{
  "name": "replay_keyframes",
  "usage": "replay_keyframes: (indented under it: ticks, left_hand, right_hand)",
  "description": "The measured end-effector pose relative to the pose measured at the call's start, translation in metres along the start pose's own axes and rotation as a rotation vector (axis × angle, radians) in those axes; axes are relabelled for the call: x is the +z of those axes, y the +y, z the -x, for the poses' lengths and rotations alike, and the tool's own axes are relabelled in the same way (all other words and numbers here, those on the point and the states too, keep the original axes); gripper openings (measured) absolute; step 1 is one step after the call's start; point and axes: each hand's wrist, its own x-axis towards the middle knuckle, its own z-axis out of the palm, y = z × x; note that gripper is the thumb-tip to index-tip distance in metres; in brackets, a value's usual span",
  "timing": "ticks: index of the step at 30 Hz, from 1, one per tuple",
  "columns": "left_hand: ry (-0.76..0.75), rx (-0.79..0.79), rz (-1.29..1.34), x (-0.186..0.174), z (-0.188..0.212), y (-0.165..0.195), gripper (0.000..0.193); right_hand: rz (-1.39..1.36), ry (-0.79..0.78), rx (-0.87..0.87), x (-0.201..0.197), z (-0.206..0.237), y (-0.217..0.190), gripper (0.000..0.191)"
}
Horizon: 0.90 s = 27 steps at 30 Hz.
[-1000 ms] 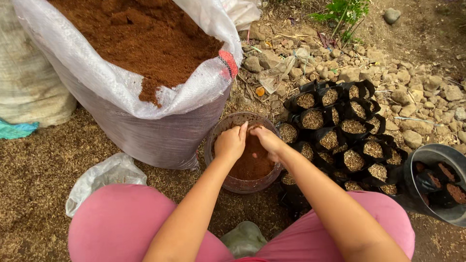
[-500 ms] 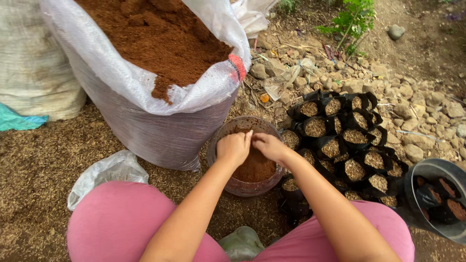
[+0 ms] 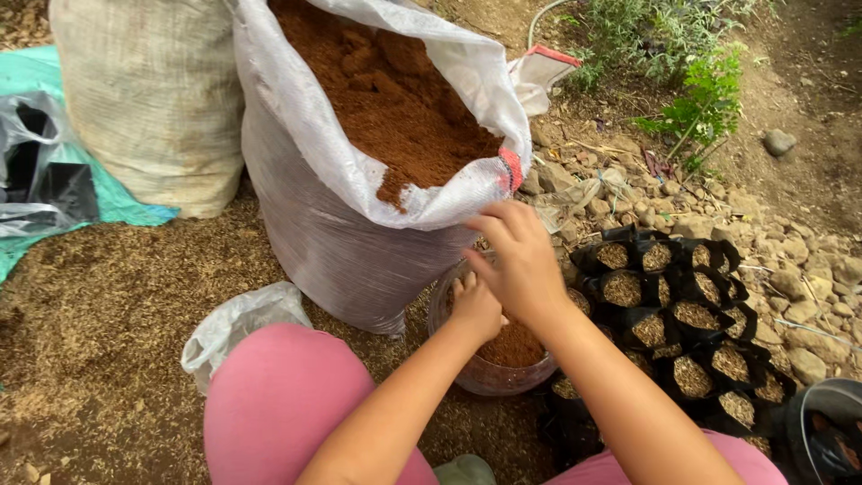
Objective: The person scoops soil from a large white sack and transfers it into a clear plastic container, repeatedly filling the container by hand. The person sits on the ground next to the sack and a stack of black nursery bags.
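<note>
Low in the frame's centre, the left hand [image 3: 474,305] rests curled in the clear bowl [image 3: 485,375] of brown soil, grip unclear. The right hand [image 3: 516,256] hovers above, fingers loosely bent, empty. Filling looks underway; scooping needs a firm cupped handful toward the black nursery bags [image 3: 682,310].

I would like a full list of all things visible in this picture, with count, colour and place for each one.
open sack: one, white woven, centre, full of reddish-brown soil
closed sack: one, beige, upper left
tarp: one, teal, far left
plastic bags: some, grey and black, on the tarp
crumpled bag: one, clear-white, beside the left knee
bowl: one, clear, under the hands, holding brown soil
nursery bags: many, black, filled, right
tub: one, dark, lower right corner
stones: many, grey-brown, right
plants: a few, green, upper right
left hand: in the bowl
right hand: above the bowl
</note>
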Motion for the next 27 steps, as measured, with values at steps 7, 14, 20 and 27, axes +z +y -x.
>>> replay_keyframes:
  ticks: [7,14,20,27]
  left_hand:
    - [-0.150,0.172,-0.162,-0.058,0.028,-0.004,0.084]
    - [0.071,0.199,0.090,-0.110,0.043,-0.037,0.068]
    - [0.178,-0.106,0.607,-0.188,0.064,-0.090,0.066]
    - [0.499,-0.009,1.867,-0.174,0.056,-0.098,0.058]
  right_hand:
    - [0.088,-0.183,-0.209,0.036,-0.103,-0.027,0.032]
    - [-0.155,-0.340,0.403,0.039,-0.200,0.048,0.015]
    - [-0.023,-0.149,0.183,0.055,-0.193,0.029,0.014]
    - [0.180,-0.260,-0.234,0.030,-0.105,-0.042,0.024]
